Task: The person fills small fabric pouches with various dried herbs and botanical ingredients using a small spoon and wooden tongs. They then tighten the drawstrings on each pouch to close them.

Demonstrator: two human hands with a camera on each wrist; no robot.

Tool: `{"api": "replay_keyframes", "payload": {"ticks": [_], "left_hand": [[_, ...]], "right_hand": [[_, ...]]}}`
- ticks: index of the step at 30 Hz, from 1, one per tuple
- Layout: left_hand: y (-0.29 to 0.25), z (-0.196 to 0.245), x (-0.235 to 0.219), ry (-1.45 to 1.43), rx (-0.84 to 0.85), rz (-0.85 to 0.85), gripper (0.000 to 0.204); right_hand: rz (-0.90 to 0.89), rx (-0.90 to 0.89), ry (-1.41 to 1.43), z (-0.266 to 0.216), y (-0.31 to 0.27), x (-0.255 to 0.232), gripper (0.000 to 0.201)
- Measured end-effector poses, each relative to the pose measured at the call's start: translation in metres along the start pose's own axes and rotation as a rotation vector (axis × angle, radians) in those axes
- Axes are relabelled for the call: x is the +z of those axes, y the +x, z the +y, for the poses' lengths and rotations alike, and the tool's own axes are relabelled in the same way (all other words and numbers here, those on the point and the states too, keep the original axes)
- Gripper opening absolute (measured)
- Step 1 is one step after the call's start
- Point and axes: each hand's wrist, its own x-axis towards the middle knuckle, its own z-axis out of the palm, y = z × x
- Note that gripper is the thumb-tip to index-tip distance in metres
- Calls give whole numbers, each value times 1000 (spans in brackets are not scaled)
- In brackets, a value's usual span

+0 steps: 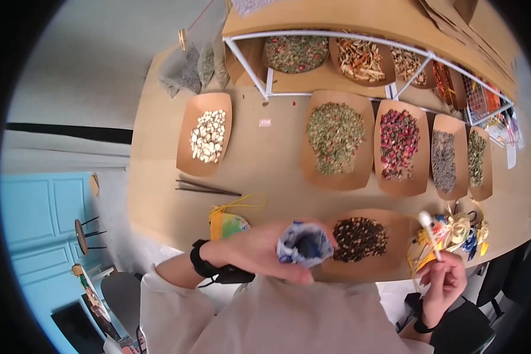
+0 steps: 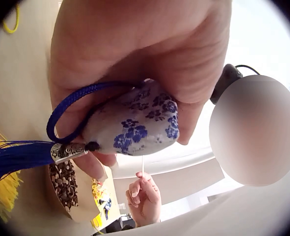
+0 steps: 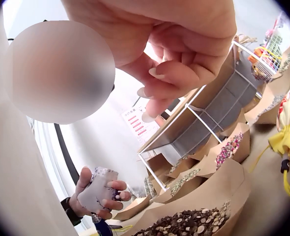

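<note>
My left hand [image 1: 259, 251] grips a white drawstring pouch with blue flowers [image 2: 135, 130], its mouth facing up in the head view. A blue cord loop and a blue tassel [image 2: 22, 160] hang from the pouch in the left wrist view. My right hand [image 1: 443, 282] pinches a thin white stick with a rounded white tip [image 1: 432, 236], held upright to the right of a paper tray [image 1: 401, 239]. Dark brown chopped herbs [image 1: 360, 239] lie in that tray, close beside the pouch. The contents of the pouch are in shadow.
Paper trays of white slices [image 1: 208, 135], green herbs [image 1: 336, 138], rosebuds [image 1: 400, 144] and lavender-like buds [image 1: 443, 162] stand farther back. A white-framed shelf [image 1: 330, 94] holds more trays. Dark sticks [image 1: 208, 187] and a yellow-trimmed pouch [image 1: 230, 224] lie left; several pouches [image 1: 454, 233] lie right.
</note>
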Motion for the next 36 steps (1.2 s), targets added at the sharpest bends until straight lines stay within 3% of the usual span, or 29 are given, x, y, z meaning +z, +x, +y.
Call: {"api": "replay_keyframes", "payload": {"ticks": [4,8,15,21,22,26,30,36], "left_hand": [[-7,-11,10,-126,50,137,71],[-18,-19,30,-219,155,149,75],[-29,-37,54,-29,104,258,64],[-40,-51,69,18,321,476,56],[-44,-45,71,-55,279,515,52],[-45,-41,71,-82,284,532,52],[-44,-23,54,20,269,424,54],[-25,2,25,-15,139,340,60]], "right_hand": [[15,-117,-57,11,-3,5,21],[14,-159,50,8,-13,10,23],[154,-230,-33,12,-34,14,21],[181,-313,-24,20,-42,12,21],[188,-305,-18,16,-40,10,21],[192,-290,-8,22,-38,4,20],[183,-255,8,18,-25,2,18],[70,-293,-33,-27,33,5,16]]}}
